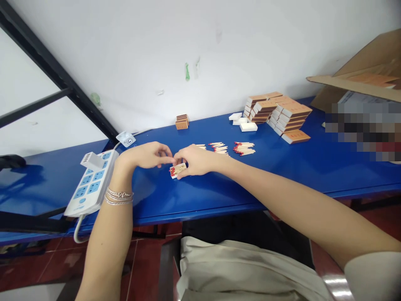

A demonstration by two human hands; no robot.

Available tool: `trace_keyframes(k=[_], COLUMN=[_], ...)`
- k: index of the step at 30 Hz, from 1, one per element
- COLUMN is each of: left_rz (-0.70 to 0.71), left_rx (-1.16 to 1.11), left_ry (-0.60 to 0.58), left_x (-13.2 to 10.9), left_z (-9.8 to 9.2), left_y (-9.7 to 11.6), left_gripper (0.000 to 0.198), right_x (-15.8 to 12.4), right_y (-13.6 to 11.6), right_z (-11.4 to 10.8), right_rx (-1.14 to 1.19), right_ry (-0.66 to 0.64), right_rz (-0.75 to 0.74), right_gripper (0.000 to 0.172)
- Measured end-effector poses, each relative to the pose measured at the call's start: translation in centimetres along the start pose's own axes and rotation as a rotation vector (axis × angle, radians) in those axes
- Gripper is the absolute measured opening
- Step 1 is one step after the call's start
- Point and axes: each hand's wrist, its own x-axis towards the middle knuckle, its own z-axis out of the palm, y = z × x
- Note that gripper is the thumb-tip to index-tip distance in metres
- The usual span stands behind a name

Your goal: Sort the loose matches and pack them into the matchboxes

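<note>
A small white matchbox tray (178, 170) filled with red-tipped wooden matches lies at the table's middle, tilted slightly. My right hand (194, 161) is shut on it, with fingers over its top and right end. My left hand (145, 155) reaches in from the left, its curled fingertips at the tray's upper corner and against my right fingers. Whether those fingertips pinch anything is hidden. Loose bundles of red-tipped matches (243, 148) lie just beyond my right hand, with a smaller bundle (219, 147) beside them.
Stacked orange-and-white matchboxes (290, 119) and white trays (242, 121) stand at the back of the blue table (163, 196) against the white wall. A white-and-blue power strip (90, 182) lies at left. A cardboard sheet (354, 79) juts in at right.
</note>
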Motion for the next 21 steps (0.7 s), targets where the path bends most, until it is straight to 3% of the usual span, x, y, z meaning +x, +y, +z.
trace_keyframes(k=[4,7,11,16,21], left_rz=[0.046,-0.027,-0.212,-0.402,-0.447], left_rx=[-0.115,0.013,0.07,-0.114,-0.083], left_ry=[0.185,0.394,0.665,0.651,0.592], left_x=[1.9,5.5,11.5,15.7,14.2], left_z=[-0.8,-1.5,-2.0,-2.1,-3.0], left_y=[-0.6,-0.6,0.3,1.4,1.0], left_gripper=[0.041,0.04,0.074,0.096,0.092], right_x=[0.0,0.1,0.1,-0.2,-0.1], right_y=[-0.1,-0.1,-0.3,-0.8,-0.6], right_z=[-0.3,-0.4,-0.5,-1.0,-0.7], right_rx=[-0.016,-0.057,-0.071,-0.005,-0.002], right_ry=[0.014,0.027,0.026,-0.074,-0.001], right_rz=[0.053,0.041,0.036,0.016,0.005], right_gripper=[0.026,0.024,0.022,0.039,0.037])
